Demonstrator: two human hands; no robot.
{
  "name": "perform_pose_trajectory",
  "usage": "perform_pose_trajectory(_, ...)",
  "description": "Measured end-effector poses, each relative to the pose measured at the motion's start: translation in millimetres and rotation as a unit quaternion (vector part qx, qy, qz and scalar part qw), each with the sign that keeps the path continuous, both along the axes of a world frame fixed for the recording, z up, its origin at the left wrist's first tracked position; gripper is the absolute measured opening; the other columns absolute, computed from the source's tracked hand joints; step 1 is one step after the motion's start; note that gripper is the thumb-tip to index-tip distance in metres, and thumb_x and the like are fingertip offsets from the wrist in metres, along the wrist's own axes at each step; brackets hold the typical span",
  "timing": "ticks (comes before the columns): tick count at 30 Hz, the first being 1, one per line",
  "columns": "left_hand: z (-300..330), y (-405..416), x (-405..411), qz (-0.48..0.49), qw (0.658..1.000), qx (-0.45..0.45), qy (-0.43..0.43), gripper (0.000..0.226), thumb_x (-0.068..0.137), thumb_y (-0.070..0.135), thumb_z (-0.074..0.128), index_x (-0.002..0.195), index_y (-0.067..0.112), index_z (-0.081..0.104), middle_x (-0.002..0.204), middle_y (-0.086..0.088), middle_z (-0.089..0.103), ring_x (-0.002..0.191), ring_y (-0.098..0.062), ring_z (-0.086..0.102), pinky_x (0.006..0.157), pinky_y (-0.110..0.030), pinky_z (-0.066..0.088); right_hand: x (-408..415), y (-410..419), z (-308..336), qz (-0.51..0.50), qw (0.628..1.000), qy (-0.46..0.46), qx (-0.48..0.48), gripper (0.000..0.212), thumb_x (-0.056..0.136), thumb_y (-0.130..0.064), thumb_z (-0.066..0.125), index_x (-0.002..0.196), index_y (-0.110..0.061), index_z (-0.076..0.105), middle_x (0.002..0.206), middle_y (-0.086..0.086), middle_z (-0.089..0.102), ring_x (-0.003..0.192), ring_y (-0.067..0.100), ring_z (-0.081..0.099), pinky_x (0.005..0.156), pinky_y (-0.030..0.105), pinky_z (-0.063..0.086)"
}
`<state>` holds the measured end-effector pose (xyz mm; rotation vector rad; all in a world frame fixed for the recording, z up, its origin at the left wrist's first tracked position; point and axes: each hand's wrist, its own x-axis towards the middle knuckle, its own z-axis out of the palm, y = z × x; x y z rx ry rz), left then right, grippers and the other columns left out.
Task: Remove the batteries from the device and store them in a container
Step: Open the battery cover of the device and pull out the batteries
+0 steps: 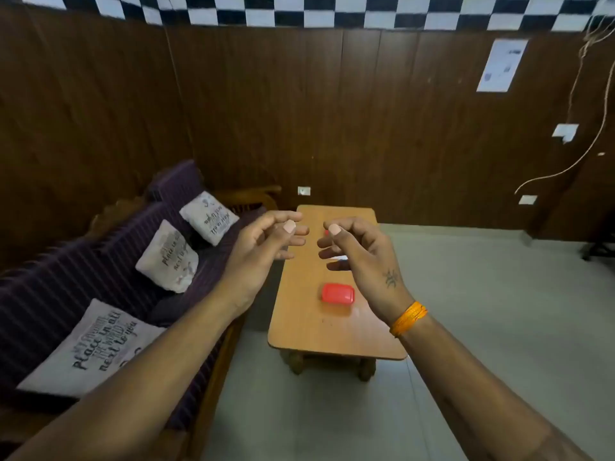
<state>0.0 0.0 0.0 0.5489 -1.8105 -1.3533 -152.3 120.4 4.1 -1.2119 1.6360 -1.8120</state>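
Both hands raised: left hand (266,241), right hand (357,249), fingers curled, grips empty

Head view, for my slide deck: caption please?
Both hands raised, empty, above a wooden table holding a red container.

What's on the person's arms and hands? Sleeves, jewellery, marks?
Both forearms are bare, with no sleeves in view. The right hand has a small dark tattoo on its back, and an orange thread band is wrapped around that wrist. The left hand shows no rings, bands or marks.
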Motion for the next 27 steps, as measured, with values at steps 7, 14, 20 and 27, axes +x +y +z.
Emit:
perform_pose_trajectory(7, -47, -83, -4, -0.015, 0.999, 0.041, -0.015, 0.054, 0.091, 0.057, 0.062, 0.128, 0.018, 0.071, 0.120, -0.008, 0.078, 0.111, -0.025, 0.076, 0.095, -0.050, 0.060, 0, -84, -52, -0.031, 0.997, -0.052, 0.044, 0.024, 0.107, -0.027, 0.060, 0.112, -0.009, 0.075, 0.095, 0.012, 0.078, 0.090, 0.031, 0.077, 0.078, 0.048, 0.065)
perform_pose_trajectory(14, -67, -200, -9, -0.047, 0.996, 0.061, -0.049, 0.055, 0.091, 0.054, 0.062, 0.127, 0.013, 0.070, 0.118, -0.008, 0.079, 0.109, -0.026, 0.076, 0.088, -0.041, 0.061, 2, -185, -77, -0.080, 0.989, -0.106, 0.064, 0.025, 0.107, -0.029, 0.059, 0.111, -0.010, 0.074, 0.095, 0.011, 0.079, 0.089, 0.029, 0.077, 0.074, 0.037, 0.064)
perform_pose_trajectory(20, -79, -284, -45, -0.071, 0.993, 0.074, -0.054, 0.056, 0.090, 0.054, 0.061, 0.125, 0.012, 0.071, 0.116, -0.009, 0.079, 0.106, -0.028, 0.076, 0.089, -0.045, 0.061, -26, -254, -90, -0.109, 0.982, -0.135, 0.077, 0.023, 0.107, -0.028, 0.060, 0.110, -0.010, 0.074, 0.095, 0.012, 0.078, 0.089, 0.031, 0.077, 0.072, 0.035, 0.063)
perform_pose_trajectory(27, -105, -371, -140, -0.095, 0.990, 0.086, -0.064, 0.050, 0.090, 0.053, 0.060, 0.118, 0.014, 0.074, 0.112, -0.009, 0.080, 0.103, -0.028, 0.077, 0.090, -0.051, 0.060, -105, -328, -116, -0.144, 0.975, -0.140, 0.093, 0.024, 0.107, -0.029, 0.060, 0.109, -0.009, 0.075, 0.094, 0.011, 0.078, 0.089, 0.032, 0.076, 0.076, 0.040, 0.062)
